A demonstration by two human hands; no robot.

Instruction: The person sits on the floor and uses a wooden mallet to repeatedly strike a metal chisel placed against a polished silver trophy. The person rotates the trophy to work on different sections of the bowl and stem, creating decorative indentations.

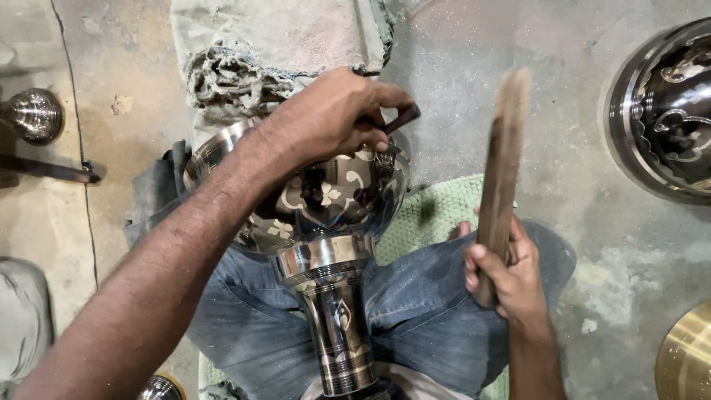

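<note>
A badly aimed blow from the wooden stick, gripped upright by the right hand at centre right, could dent the patterned metal vase. The vase lies across the lap at centre, under the left hand, which pinches a small chisel against it.

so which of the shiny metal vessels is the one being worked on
The flower-patterned vase lying across the lap, under the left hand; the dark bowl sits untouched at right.
</note>
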